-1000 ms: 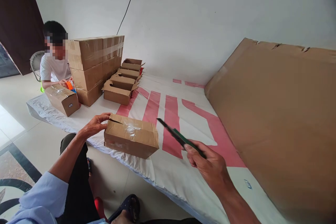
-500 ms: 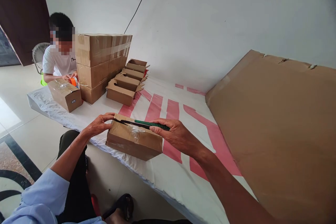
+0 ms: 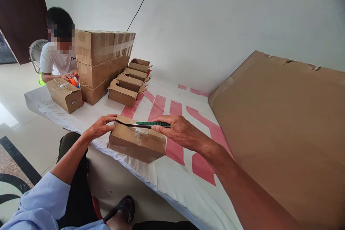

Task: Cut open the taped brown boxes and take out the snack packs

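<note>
i see a small taped cardboard box point(image 3: 136, 141) lying near the front edge of the white sheet with red stripes point(image 3: 172, 111). this box is my landmark.

my left hand point(image 3: 101, 126) sits at the left end of the box. its fingers curl over the top corner and press on it, so the box does not slide. the hand grips the box and nothing else.

my right hand point(image 3: 179, 131) is at the right end of the box. its fingers are closed around the green handle of a box cutter point(image 3: 147, 124). the cutter lies flat along the back top edge of the box, with the dark blade pointing to the left hand. i think it is held low and flat like this so the blade goes only into the tape and the flap, not deep inside.

far behind the box and to its left stands a stack of sealed boxes point(image 3: 104, 63). just right of that stack is a row of open boxes point(image 3: 129, 86). left of the stack another person point(image 3: 58, 55) kneels, with hands on a taped box point(image 3: 64, 95) and an orange tape roll point(image 3: 72, 81).

right of my box, a big flat cardboard sheet point(image 3: 283, 129) leans up by the wall.
</note>
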{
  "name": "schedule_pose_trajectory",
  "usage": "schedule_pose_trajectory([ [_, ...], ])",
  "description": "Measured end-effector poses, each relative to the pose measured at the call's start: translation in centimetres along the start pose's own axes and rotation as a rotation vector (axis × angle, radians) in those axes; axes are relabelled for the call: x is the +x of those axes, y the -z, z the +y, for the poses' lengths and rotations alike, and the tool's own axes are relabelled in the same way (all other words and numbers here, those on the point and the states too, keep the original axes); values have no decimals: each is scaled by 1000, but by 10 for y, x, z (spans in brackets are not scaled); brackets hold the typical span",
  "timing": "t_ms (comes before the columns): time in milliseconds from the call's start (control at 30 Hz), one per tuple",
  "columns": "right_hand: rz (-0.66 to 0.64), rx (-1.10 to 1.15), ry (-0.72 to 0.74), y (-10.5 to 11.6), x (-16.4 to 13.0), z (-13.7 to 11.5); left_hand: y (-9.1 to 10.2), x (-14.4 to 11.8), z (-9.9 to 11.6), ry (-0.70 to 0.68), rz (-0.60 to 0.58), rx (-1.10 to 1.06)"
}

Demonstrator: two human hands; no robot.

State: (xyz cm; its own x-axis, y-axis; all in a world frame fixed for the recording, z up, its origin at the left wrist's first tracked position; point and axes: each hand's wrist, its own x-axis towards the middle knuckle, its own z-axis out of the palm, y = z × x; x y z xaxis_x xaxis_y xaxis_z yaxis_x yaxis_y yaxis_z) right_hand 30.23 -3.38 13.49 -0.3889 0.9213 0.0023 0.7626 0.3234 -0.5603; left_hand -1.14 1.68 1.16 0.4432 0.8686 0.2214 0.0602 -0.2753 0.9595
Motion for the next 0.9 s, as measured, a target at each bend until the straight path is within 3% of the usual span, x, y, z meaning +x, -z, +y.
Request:
schedule_pose_trajectory([
  [200, -12, -86, 9, 3, 2, 0, 1, 0, 2, 2, -17, 24],
  [900, -6, -39, -45, 4, -11, 27, 5, 1, 16, 22, -71, 146],
])
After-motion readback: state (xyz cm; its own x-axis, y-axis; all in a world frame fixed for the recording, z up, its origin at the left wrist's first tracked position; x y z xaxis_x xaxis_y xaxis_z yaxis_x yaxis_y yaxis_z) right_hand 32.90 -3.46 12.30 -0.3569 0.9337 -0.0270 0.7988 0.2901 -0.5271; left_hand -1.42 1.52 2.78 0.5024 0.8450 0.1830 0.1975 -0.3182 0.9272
